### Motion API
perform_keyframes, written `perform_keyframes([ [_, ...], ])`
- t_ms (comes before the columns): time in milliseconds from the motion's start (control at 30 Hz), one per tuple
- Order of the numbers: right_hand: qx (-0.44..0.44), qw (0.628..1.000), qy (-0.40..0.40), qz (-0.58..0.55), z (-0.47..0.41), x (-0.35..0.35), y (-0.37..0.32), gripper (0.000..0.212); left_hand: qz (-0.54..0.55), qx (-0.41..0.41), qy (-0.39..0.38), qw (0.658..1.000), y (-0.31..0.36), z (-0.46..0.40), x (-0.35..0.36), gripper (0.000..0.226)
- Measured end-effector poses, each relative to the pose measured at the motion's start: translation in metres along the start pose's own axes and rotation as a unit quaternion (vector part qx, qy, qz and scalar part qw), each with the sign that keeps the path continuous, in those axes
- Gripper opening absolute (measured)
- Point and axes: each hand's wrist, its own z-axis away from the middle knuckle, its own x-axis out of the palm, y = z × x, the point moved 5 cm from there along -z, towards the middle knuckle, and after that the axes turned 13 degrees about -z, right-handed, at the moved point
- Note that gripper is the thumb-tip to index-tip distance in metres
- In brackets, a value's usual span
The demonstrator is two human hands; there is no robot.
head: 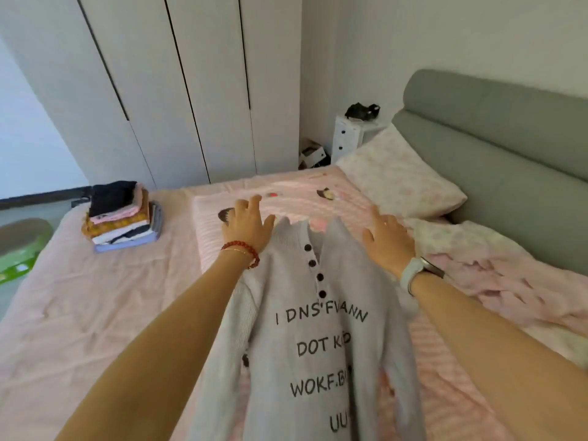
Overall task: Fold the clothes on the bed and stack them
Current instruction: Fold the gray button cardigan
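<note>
Hands reach out with fingers spread and holding nothing, left hand [249, 225] and right hand [388, 240] at the shoulders of a grey buttoned sweater [318, 338] lying on the pink bed [95, 297], well apart from the folded stack [122, 216].

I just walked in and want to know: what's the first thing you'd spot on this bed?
First the pale grey buttoned top with black letters, spread out in the middle of the pink bed. The left hand and right hand reach over its shoulders with fingers spread. Next, the colourful stack of folded clothes at the far left side of the bed.
</note>
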Motion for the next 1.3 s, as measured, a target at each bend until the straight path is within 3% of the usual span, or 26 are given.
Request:
perform_keyframes([
  [133, 0.063, 0.984, -0.127, -0.108, 0.047, 0.117, 0.082, 0.049, 0.045, -0.063, -0.14, 0.987, -0.04, 0.05, 0.136, 0.04],
  [200, 0.134, 0.962, -0.177, -0.161, 0.091, 0.17, 0.117, 0.042, 0.061, -0.119, -0.238, 0.962, -0.065, 0.099, 0.198, 0.038],
  [300, 0.223, 0.932, -0.185, -0.217, 0.157, 0.226, 0.155, 0.03, 0.06, -0.213, -0.338, 0.915, -0.099, 0.18, 0.26, 0.038],
  [467, 0.384, 0.889, -0.112, -0.224, 0.244, 0.267, 0.204, 0.034, 0.016, -0.327, -0.319, 0.89, -0.127, 0.279, 0.278, 0.051],
  [600, 0.489, 0.812, -0.144, -0.284, 0.295, 0.279, 0.209, 0.026, 0.045, -0.31, -0.295, 0.903, -0.137, 0.316, 0.28, 0.021],
  [667, 0.482, 0.823, -0.147, -0.261, 0.306, 0.278, 0.206, 0.022, 0.097, -0.331, -0.265, 0.9, -0.143, 0.316, 0.275, 0.028],
  [733, 0.467, 0.845, -0.088, -0.246, 0.31, 0.266, 0.202, 0.024, 0.151, -0.351, -0.227, 0.896, -0.144, 0.31, 0.261, 0.025],
  [867, 0.41, 0.86, 0.073, -0.294, 0.311, 0.226, 0.193, 0.022, 0.168, -0.309, -0.15, 0.924, -0.147, 0.301, 0.224, 0.029],
  [933, 0.377, 0.877, 0.094, -0.282, 0.314, 0.208, 0.191, 0.014, 0.17, -0.282, -0.151, 0.932, -0.153, 0.304, 0.212, 0.028],
  [1067, 0.351, 0.92, 0.041, -0.171, 0.335, 0.198, 0.205, 0.021, 0.043, -0.257, -0.276, 0.925, -0.184, 0.333, 0.217, 0.037],
  [1133, 0.366, 0.924, -0.028, -0.109, 0.353, 0.21, 0.218, 0.021, -0.039, -0.261, -0.364, 0.893, -0.2, 0.353, 0.227, 0.042],
  [1200, 0.385, 0.916, -0.086, -0.075, 0.37, 0.223, 0.229, 0.027, -0.106, -0.24, -0.439, 0.859, -0.209, 0.369, 0.236, 0.063],
  [1233, 0.396, 0.909, -0.113, -0.065, 0.376, 0.227, 0.232, 0.034, -0.135, -0.225, -0.457, 0.85, -0.211, 0.373, 0.239, 0.078],
  [1300, 0.416, 0.895, -0.153, -0.056, 0.385, 0.234, 0.234, 0.048, -0.183, -0.177, -0.431, 0.866, -0.204, 0.37, 0.24, 0.091],
])
